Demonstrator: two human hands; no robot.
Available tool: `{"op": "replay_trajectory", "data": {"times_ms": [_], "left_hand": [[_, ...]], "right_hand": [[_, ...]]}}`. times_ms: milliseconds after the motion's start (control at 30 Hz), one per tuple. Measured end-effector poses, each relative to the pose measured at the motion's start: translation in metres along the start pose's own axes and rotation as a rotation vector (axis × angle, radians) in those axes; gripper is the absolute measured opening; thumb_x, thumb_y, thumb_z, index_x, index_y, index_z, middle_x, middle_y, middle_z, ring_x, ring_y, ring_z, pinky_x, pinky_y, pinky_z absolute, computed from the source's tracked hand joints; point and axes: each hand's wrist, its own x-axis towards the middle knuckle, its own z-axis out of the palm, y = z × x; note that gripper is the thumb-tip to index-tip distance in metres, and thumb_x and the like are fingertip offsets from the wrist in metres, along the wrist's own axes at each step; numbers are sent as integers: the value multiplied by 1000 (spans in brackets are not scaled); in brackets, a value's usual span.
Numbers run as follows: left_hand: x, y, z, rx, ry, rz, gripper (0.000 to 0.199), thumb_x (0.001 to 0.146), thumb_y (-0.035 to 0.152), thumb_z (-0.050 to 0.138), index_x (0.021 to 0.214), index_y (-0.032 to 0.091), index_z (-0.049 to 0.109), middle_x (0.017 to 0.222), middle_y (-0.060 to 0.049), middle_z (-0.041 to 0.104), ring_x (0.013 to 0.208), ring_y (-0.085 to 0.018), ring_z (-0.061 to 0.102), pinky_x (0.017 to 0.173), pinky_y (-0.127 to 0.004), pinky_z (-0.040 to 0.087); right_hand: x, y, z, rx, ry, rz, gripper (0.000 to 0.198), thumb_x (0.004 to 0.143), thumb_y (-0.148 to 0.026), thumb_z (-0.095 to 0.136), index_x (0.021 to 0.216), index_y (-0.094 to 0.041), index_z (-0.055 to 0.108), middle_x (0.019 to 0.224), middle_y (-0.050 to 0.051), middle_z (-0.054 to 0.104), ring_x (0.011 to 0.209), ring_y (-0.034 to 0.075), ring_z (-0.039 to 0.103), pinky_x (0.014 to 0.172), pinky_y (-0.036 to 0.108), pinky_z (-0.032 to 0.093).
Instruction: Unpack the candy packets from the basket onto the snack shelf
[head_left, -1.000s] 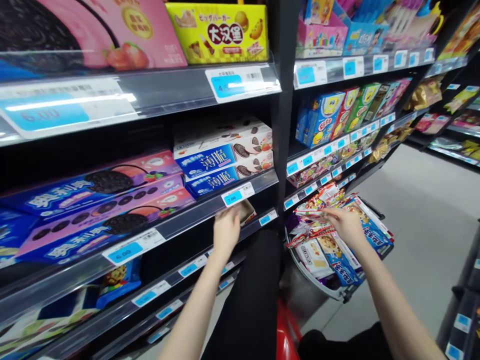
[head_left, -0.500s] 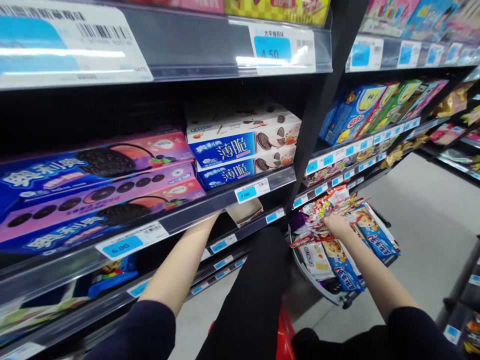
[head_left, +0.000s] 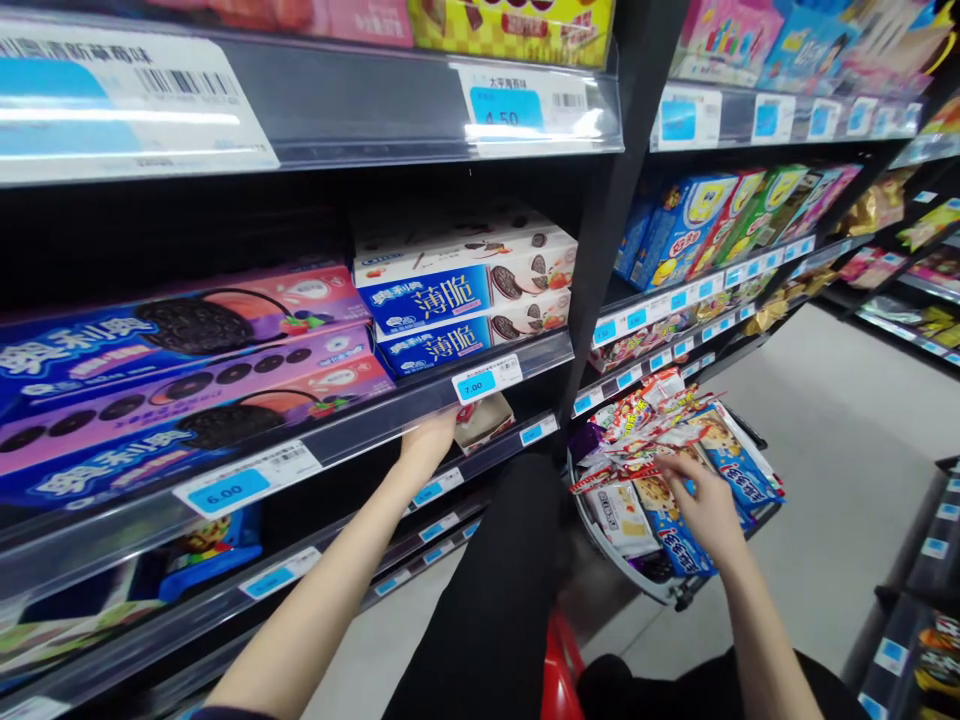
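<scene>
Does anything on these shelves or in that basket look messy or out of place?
The basket is heaped with snack packets lying at all angles, some jutting over its rim. On the lower shelf, an open carton sits askew by the left hand.

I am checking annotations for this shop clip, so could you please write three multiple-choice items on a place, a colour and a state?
1. Where is the left hand?
A. under the cookie shelf, at a small box
B. in the basket
C. on the floor

2. What colour is the 7.00 price tag?
A. red
B. blue and white
C. green

3. How is the basket?
A. bare
B. piled with snack packs
C. overturned

Answers: 1 A, its fingers reach below the shelf edge beside the box. 2 B, a blue field on white. 3 B, packets rise past the rim, the right hand on them.
</scene>
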Motion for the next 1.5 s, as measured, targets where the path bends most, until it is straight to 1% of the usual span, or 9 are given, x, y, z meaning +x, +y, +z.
{"op": "replay_trajectory", "data": {"times_ms": [200,400,600,733,867,1033,1133,1300,1500], "left_hand": [[-67,13,-14,-452,18,-285,37,56,33,74,84,13,60,72,-2,65,64,-19,63,64,-32,52],[-164,24,18,-574,-400,-373,30,60,34,74,81,15,63,79,-2,65,69,-18,61,63,-29,50],[-180,30,35,-375,-653,6,16,60,31,76,59,17,68,88,-8,57,96,-25,53,91,-38,41],[-202,32,51,-601,-625,-299,50,63,36,74,110,28,61,130,-7,42,113,-26,47,94,-40,41],[-232,36,65,-903,-841,-716,59,65,33,73,120,22,51,123,-12,53,106,-29,55,89,-44,45],[-220,34,61,-945,-830,-835,40,67,11,63,107,12,58,104,-15,65,94,-31,62,81,-51,48],[-206,28,51,-877,-1090,-872,45,62,6,61,107,9,58,103,-18,65,87,-36,63,69,-51,52],[-203,17,44,-787,-1508,-928,55,59,-1,60,113,13,57,100,-14,65,88,-31,64,64,-37,54],[-203,15,51,-988,-1232,-886,60,68,13,63,126,20,47,119,-12,56,103,-27,57,79,-37,50]], "right_hand": [[-53,-25,53,752,-49,323,37,72,-51,58,90,-18,64,71,5,67,59,18,60,56,31,49],[-78,-64,76,1491,-812,585,72,73,-76,28,114,-21,50,91,11,67,57,20,65,50,32,50],[-87,-39,47,1627,-539,623,60,76,-67,39,101,-17,60,105,15,65,89,27,64,68,38,52],[-91,-35,58,1453,-61,489,36,67,-41,66,97,-21,59,115,10,60,104,28,57,89,45,45],[-99,-56,78,980,299,318,42,75,-40,57,112,-22,50,126,12,49,118,27,45,101,47,34],[-103,-60,59,385,118,247,33,82,-42,43,106,-25,57,108,9,62,100,27,58,86,43,45],[-100,-37,37,209,93,409,34,75,-48,53,99,-26,61,85,8,69,78,29,63,75,44,47],[-94,-8,23,877,-123,283,66,64,-40,69,123,-24,45,112,9,63,89,24,63,78,39,50],[-96,-9,28,1028,-36,375,57,66,-37,70,118,-24,52,102,8,68,82,24,65,71,36,54]]}}
